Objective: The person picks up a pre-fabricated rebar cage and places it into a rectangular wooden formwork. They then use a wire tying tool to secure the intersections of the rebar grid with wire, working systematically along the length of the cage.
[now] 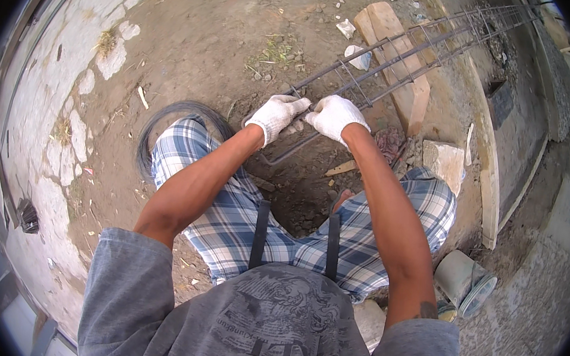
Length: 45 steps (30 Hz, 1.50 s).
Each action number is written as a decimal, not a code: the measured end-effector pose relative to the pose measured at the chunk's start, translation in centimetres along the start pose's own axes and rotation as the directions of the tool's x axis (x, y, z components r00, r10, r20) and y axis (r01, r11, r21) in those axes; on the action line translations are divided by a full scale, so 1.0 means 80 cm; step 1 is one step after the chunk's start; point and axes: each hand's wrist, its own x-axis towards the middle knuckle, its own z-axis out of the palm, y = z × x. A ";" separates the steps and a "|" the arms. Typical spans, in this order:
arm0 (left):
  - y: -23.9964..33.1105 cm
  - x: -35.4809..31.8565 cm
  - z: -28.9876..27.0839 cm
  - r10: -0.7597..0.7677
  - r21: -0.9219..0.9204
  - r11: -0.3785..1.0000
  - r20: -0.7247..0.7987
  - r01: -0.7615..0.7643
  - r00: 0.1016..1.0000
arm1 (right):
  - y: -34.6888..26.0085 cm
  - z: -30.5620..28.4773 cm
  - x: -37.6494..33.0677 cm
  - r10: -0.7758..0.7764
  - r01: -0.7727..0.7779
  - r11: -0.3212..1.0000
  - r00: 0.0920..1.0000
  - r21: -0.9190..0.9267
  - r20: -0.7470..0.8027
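Note:
A long rebar cage [375, 77] of steel bars and square ties runs from between my knees to the far right. At its near end my left hand [276, 117], in a white knit glove, is closed on a bar, its fingertips bent around the steel. My right hand [337, 118], gloved the same way, is closed close beside it on the same near end. Whether a tie wire is between the fingers is too small to tell. A coil of thin dark wire [156, 123] lies on the ground by my left knee.
A wooden plank [394, 59] lies under the cage, with white stone pieces [358, 57] beside it. To my right are a pale block [443, 163], a curved board [487, 189] and a grey bucket [459, 281] tipped over. Broken concrete [55, 90] edges the dirt on the left.

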 end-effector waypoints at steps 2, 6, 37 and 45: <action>-0.001 0.003 -0.001 0.003 0.033 0.999 -0.006 -0.003 1.000 | -0.006 -0.004 -0.012 -0.058 0.056 0.996 0.998 -0.064 -0.031; -0.001 0.002 0.005 0.025 0.074 0.997 -0.033 -0.023 0.999 | -0.007 -0.003 -0.015 -0.211 0.178 0.951 0.971 -0.252 -0.112; -0.012 0.009 0.003 0.088 0.201 0.975 0.027 -0.091 0.996 | -0.033 0.121 -0.068 -0.063 -0.017 0.950 0.968 -0.310 -0.243; -0.006 0.007 0.007 0.103 0.227 0.969 -0.020 -0.096 0.994 | -0.043 0.126 -0.059 0.131 -0.104 0.987 0.962 0.122 -0.240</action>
